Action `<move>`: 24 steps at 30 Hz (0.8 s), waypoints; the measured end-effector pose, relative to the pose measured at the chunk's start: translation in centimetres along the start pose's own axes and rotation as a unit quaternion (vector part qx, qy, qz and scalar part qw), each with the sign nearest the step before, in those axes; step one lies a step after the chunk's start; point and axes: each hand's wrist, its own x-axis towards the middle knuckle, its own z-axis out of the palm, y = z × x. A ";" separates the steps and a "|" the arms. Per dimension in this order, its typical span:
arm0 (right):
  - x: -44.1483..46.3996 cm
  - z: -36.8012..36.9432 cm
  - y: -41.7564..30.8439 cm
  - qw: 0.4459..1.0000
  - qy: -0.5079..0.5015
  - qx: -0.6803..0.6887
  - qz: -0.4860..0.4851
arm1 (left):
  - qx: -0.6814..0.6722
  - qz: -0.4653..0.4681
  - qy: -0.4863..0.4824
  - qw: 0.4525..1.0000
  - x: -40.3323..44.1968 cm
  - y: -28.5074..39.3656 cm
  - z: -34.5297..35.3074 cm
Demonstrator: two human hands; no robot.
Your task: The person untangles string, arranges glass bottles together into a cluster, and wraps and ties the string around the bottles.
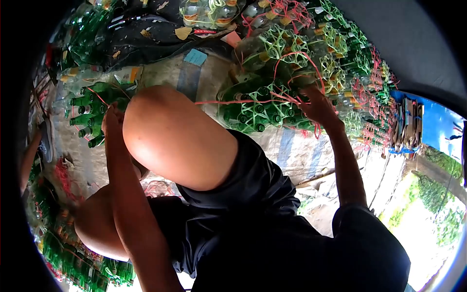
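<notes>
My left hand, partly hidden by my raised knee, is closed at the side of a bundle of green glass bottles. A taut pink string crosses those bottles and ends at its fingers. Across from it, my right hand grips several strands of pink string above another cluster of green bottles, which is laced with pale green twine. One strand stretches left from there and disappears behind my knee. A loose loop of it arches above my right hand.
Tied bottle bundles line the upper right, with more green bottles at lower left. A pale tarp with blue stripes covers the ground. Stacked cardboard stands at right beside a blue panel. Another person's foot shows at far left.
</notes>
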 end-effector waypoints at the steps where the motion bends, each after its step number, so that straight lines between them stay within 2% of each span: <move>1: -0.3 0.5 0.7 1.000 0.000 0.001 0.016 | 0.013 0.004 0.002 1.000 0.2 0.0 -0.2; 3: -0.7 1.5 1.6 0.999 0.018 0.026 0.016 | 0.036 0.003 0.008 0.999 1.4 0.0 -0.7; 6: -1.1 1.7 0.9 0.996 -0.041 0.009 0.075 | 0.073 -0.001 0.019 0.997 2.9 -0.1 -2.0; 9: -0.9 4.1 2.7 0.998 0.009 0.030 0.052 | 0.148 0.041 0.030 0.988 1.9 0.1 -1.9; 12: -1.0 4.0 2.7 0.998 0.015 -0.014 0.067 | 0.171 0.040 0.045 0.983 1.4 0.2 -1.7; 14: -1.0 2.7 2.4 0.994 -0.002 -0.018 0.110 | 0.216 0.033 0.077 0.973 1.3 0.5 -0.9; 16: -0.9 2.3 3.3 0.991 -0.002 -0.010 0.132 | 0.455 0.130 0.098 0.876 1.7 0.6 -1.4; 17: -0.9 2.1 4.5 0.991 0.006 0.000 0.134 | 0.637 0.223 0.090 0.733 1.6 0.8 -2.0; 18: -1.2 2.0 5.3 0.990 0.015 0.008 0.138 | 0.688 0.242 0.058 0.682 3.6 0.5 -3.8; 19: -1.2 -0.1 3.6 0.985 0.022 0.089 0.145 | 0.732 0.266 0.028 0.627 5.1 0.4 -5.2; 21: -1.6 0.5 7.8 0.994 0.065 0.055 0.073 | 0.581 0.174 -0.077 0.792 7.5 0.9 -7.6; 23: -0.7 -2.6 5.0 0.944 0.034 0.213 0.249 | 0.318 0.031 -0.170 0.932 7.5 1.1 -9.3; 24: -0.4 -3.6 4.8 0.945 0.048 0.227 0.230 | 0.346 0.031 -0.154 0.925 6.5 1.2 -8.4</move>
